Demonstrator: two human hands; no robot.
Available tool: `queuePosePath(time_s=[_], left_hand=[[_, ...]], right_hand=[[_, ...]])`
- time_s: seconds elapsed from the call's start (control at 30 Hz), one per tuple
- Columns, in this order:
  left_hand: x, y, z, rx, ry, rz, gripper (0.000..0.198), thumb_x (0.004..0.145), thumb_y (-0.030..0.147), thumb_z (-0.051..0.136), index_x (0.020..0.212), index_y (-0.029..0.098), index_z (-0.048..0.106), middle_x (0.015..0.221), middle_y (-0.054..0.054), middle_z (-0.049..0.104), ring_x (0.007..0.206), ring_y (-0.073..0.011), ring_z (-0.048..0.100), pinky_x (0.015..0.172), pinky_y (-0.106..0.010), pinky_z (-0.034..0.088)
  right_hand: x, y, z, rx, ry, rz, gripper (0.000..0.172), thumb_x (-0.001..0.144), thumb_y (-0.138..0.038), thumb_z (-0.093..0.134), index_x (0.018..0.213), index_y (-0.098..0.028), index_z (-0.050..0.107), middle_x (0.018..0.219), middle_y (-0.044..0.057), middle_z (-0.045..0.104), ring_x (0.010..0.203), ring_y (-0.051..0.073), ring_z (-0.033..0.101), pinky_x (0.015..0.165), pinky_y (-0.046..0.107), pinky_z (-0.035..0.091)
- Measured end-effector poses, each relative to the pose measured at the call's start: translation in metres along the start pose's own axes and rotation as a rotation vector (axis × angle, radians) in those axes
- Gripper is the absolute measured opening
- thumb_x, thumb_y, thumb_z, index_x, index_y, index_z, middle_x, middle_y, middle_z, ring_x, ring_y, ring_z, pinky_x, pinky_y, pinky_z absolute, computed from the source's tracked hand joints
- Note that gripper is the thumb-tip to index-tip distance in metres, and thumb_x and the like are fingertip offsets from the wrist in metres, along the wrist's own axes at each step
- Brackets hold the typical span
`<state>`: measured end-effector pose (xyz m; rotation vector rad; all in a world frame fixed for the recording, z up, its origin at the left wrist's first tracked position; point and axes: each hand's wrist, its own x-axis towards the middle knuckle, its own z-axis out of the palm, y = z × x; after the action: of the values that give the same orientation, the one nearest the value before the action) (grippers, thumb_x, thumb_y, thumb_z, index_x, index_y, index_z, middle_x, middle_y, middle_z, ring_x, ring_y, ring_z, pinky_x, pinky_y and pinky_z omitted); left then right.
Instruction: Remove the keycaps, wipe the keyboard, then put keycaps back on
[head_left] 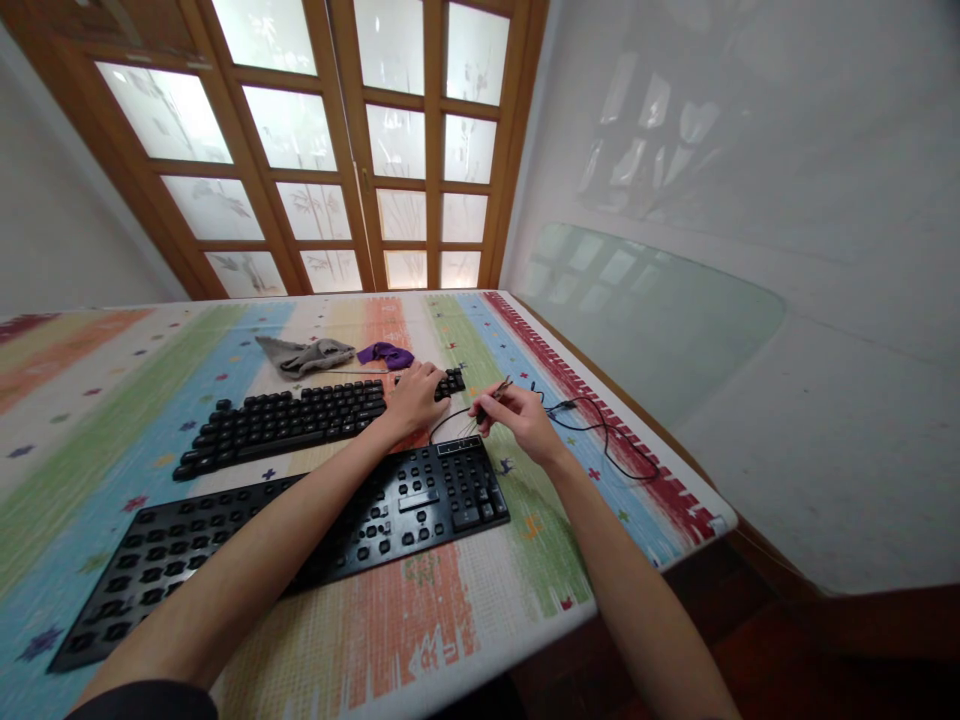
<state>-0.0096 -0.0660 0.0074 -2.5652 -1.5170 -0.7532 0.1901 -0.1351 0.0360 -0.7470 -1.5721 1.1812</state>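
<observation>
Near keyboard (pixel 420 500) on striped tablecloth (pixel 450 620) by glazed doors (pixel 431 150); left fingers (pixel 429 376) hold far keyboard (pixel 285 420), right fingers (pixel 489 408) pinch cable (pixel 634 470)

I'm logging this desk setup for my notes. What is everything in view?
far keyboard: 1, black, mid-table
near keyboard: 1, black, table front, under the left forearm
grey cloth: 1, grey, crumpled beyond the far keyboard
purple cloth: 1, purple, right of the grey cloth
cable: 1, black, looped on the table's right side
tablecloth: 1, multicoloured stripes, covering the table
doors: 1 set, wooden frames with frosted panes, behind the table
glass panel: 1, greenish, against the right wall
left hand: 1, bare, on the far keyboard's right end
right hand: 1, bare, pinching the cable
</observation>
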Motion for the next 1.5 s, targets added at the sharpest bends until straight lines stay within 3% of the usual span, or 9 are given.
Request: queuePosePath(time_s=[0.17, 0.33, 0.43, 0.63, 0.8, 1.03, 1.2, 1.5], left_hand=[[-0.018, -0.005, -0.011, -0.059, 0.033, -0.002, 0.026, 0.078, 0.022, 0.065, 0.103, 0.015, 0.066, 0.101, -0.010, 0.062, 0.101, -0.0283, 0.053, 0.092, -0.043, 0.045], [-0.049, 0.007, -0.022, -0.204, 0.046, 0.085, 0.016, 0.085, 0.022, 0.059, 0.098, 0.017, 0.066, 0.102, -0.008, 0.064, 0.100, -0.0246, 0.055, 0.093, -0.041, 0.045], [-0.060, 0.017, -0.027, -0.185, 0.003, 0.157, 0.018, 0.088, 0.023, 0.057, 0.103, 0.016, 0.066, 0.107, -0.009, 0.066, 0.101, -0.0257, 0.054, 0.093, -0.043, 0.045], [-0.060, 0.022, -0.029, -0.216, -0.026, 0.115, 0.015, 0.089, 0.023, 0.059, 0.096, 0.015, 0.069, 0.099, -0.010, 0.070, 0.097, -0.0254, 0.055, 0.090, -0.042, 0.047], [-0.070, 0.029, -0.026, -0.281, -0.026, 0.188, 0.019, 0.092, 0.022, 0.053, 0.086, 0.018, 0.070, 0.097, -0.007, 0.069, 0.096, -0.0228, 0.055, 0.089, -0.040, 0.046], [-0.073, 0.031, -0.020, -0.265, 0.007, 0.255, 0.021, 0.095, 0.021, 0.051, 0.083, 0.017, 0.068, 0.093, -0.007, 0.069, 0.093, -0.0222, 0.055, 0.087, -0.040, 0.046], [-0.072, 0.031, -0.020, -0.260, -0.011, 0.256, 0.022, 0.095, 0.021, 0.050, 0.083, 0.017, 0.068, 0.090, -0.007, 0.068, 0.091, -0.0220, 0.055, 0.086, -0.039, 0.045], [-0.073, 0.032, -0.021, -0.258, -0.020, 0.256, 0.025, 0.096, 0.020, 0.048, 0.081, 0.016, 0.067, 0.088, -0.008, 0.067, 0.090, -0.0215, 0.055, 0.085, -0.039, 0.046]], right_hand=[[-0.001, -0.005, -0.011, 0.042, -0.045, 0.002, 0.033, 0.080, -0.047, 0.072, 0.074, -0.015, 0.062, 0.068, 0.002, 0.066, 0.048, 0.010, 0.054, 0.046, 0.024, 0.046], [-0.003, -0.007, -0.017, -0.003, -0.349, 0.147, 0.032, 0.080, -0.042, 0.073, 0.072, -0.013, 0.063, 0.065, 0.003, 0.066, 0.047, 0.009, 0.055, 0.046, 0.021, 0.045], [-0.003, -0.006, -0.018, -0.034, -0.425, 0.171, 0.032, 0.081, -0.042, 0.072, 0.071, -0.013, 0.064, 0.066, 0.002, 0.066, 0.049, 0.009, 0.057, 0.047, 0.021, 0.047], [-0.004, -0.005, -0.019, -0.028, -0.490, 0.216, 0.035, 0.080, -0.044, 0.072, 0.066, -0.013, 0.063, 0.068, 0.003, 0.067, 0.050, 0.010, 0.061, 0.047, 0.022, 0.052], [-0.005, -0.009, -0.021, -0.035, -0.526, 0.270, 0.037, 0.079, -0.045, 0.073, 0.066, -0.012, 0.066, 0.066, 0.005, 0.068, 0.050, 0.012, 0.063, 0.048, 0.023, 0.054], [-0.006, -0.010, -0.018, -0.033, -0.741, 0.342, 0.032, 0.079, -0.044, 0.073, 0.076, -0.012, 0.070, 0.072, 0.004, 0.068, 0.054, 0.011, 0.063, 0.055, 0.023, 0.056], [-0.005, -0.009, -0.016, -0.074, -0.886, 0.243, 0.031, 0.075, -0.042, 0.078, 0.083, -0.013, 0.076, 0.081, 0.004, 0.068, 0.057, 0.010, 0.062, 0.051, 0.019, 0.053], [-0.006, -0.005, -0.019, -0.157, -0.754, 0.233, 0.028, 0.076, -0.039, 0.078, 0.090, -0.016, 0.077, 0.068, 0.001, 0.069, 0.049, 0.009, 0.060, 0.046, 0.018, 0.048]])
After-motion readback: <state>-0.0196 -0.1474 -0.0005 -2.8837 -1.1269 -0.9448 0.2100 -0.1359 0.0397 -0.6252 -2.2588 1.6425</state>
